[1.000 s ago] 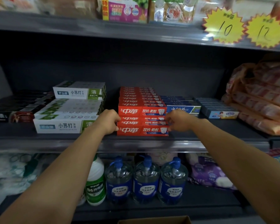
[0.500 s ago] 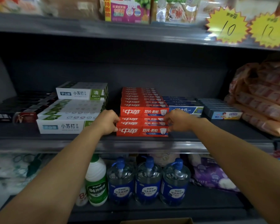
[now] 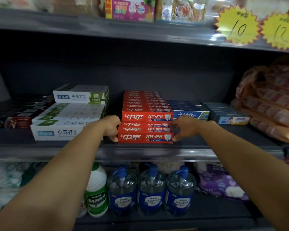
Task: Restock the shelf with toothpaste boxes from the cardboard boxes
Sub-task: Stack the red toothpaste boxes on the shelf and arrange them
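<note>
1. The red toothpaste boxes (image 3: 146, 136) lie in a stack at the near edge of the middle shelf (image 3: 57, 148), between the white-and-green boxes (image 3: 57, 131) on the left and the blue boxes (image 3: 190, 114) on the right. A further row of red boxes sits on top and runs toward the far wall.
2. The left hand (image 3: 111, 127) is curled against the left end of the lower red boxes, thumb low at the bottom corner. Its grip is pressed onto the stack's end rather than spread.
3. The right hand (image 3: 183, 129) mirrors it at the right end, with the fingers bent and the thumb touching the bottom box near its lower right corner. Together the two hands pinch the stack between them from either side.
4. The step in hand looks like squaring up newly placed boxes, so that their faces line up at the shelf front.
5. The lower boxes appear to sit slightly nearer than the upper row, so the next move likely calls for an even push from both ends toward the far wall, keeping the layers from sliding apart.
6. After that the hands would need to let go and reach down for more stock; only a thin cardboard edge (image 3: 173, 229) shows at the bottom of the view.
7. On the shelf below stand blue-capped bottles (image 3: 150, 189) and a white bottle with a green label (image 3: 96, 192).
</note>
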A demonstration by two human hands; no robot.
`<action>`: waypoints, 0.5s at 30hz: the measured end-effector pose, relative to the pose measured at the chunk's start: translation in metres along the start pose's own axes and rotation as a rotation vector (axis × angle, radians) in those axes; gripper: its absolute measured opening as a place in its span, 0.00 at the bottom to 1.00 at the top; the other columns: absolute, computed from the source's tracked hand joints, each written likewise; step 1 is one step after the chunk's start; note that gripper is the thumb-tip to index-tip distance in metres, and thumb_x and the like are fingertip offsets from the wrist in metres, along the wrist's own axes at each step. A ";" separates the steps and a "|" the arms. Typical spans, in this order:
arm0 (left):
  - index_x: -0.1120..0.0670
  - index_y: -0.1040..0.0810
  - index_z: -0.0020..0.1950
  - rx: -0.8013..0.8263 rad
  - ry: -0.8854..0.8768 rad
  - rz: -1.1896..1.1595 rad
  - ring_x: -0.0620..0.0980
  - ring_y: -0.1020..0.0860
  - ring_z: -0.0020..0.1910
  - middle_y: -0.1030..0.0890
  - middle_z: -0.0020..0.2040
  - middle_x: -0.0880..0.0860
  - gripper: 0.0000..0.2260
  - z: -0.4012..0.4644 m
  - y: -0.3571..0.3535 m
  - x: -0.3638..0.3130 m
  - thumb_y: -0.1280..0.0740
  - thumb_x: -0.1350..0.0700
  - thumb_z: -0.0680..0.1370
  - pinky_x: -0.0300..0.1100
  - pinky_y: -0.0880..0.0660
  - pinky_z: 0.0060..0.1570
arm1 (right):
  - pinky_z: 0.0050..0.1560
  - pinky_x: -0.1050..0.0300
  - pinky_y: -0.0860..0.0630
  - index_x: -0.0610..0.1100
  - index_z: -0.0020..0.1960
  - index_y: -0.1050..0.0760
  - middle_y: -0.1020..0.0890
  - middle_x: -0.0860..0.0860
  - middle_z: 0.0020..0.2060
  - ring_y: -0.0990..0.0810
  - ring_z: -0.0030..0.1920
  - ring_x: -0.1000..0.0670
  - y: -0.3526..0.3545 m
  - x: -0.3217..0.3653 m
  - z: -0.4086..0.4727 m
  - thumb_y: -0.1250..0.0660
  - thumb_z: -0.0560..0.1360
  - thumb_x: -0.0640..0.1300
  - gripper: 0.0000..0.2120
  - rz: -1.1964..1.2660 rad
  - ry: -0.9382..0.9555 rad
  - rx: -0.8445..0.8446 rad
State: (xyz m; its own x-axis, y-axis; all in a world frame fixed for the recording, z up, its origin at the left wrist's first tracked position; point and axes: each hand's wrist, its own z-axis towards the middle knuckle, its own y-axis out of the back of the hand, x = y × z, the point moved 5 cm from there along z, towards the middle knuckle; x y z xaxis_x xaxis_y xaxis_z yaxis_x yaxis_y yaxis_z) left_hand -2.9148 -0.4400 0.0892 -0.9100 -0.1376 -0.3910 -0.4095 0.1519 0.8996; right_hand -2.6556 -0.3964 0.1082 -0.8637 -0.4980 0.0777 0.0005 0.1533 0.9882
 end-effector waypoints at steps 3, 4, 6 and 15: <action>0.53 0.21 0.57 -0.002 -0.006 -0.028 0.51 0.23 0.57 0.19 0.54 0.51 0.20 0.004 -0.002 0.001 0.26 0.68 0.68 0.52 0.27 0.63 | 0.66 0.51 0.31 0.48 0.69 0.31 0.25 0.49 0.65 0.27 0.65 0.47 -0.001 -0.002 0.001 0.26 0.71 0.50 0.29 0.025 0.011 0.013; 0.53 0.21 0.57 -0.006 -0.007 -0.034 0.51 0.23 0.57 0.19 0.53 0.51 0.20 0.004 -0.003 0.001 0.26 0.68 0.68 0.52 0.27 0.63 | 0.66 0.51 0.31 0.48 0.69 0.31 0.25 0.49 0.65 0.26 0.65 0.48 -0.002 -0.002 0.001 0.26 0.71 0.50 0.28 0.037 0.013 0.015; 0.53 0.20 0.57 -0.010 -0.016 -0.049 0.52 0.23 0.58 0.18 0.54 0.51 0.20 0.005 -0.004 0.001 0.25 0.67 0.68 0.52 0.27 0.63 | 0.65 0.52 0.31 0.48 0.68 0.30 0.24 0.50 0.64 0.26 0.64 0.48 -0.002 -0.004 0.001 0.26 0.71 0.49 0.28 0.054 0.018 0.016; 0.52 0.21 0.59 0.003 -0.027 -0.085 0.51 0.23 0.59 0.19 0.55 0.50 0.22 0.008 -0.010 -0.003 0.25 0.67 0.68 0.52 0.28 0.64 | 0.61 0.55 0.29 0.47 0.66 0.29 0.22 0.49 0.61 0.24 0.60 0.49 -0.001 -0.014 0.000 0.25 0.70 0.50 0.27 0.037 -0.005 -0.002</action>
State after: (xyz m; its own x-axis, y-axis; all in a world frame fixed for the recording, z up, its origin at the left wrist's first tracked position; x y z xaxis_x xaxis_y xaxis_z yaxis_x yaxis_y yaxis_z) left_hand -2.9085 -0.4327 0.0802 -0.8733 -0.1235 -0.4712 -0.4856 0.1440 0.8622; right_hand -2.6438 -0.3896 0.1056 -0.8656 -0.4878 0.1131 0.0329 0.1699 0.9849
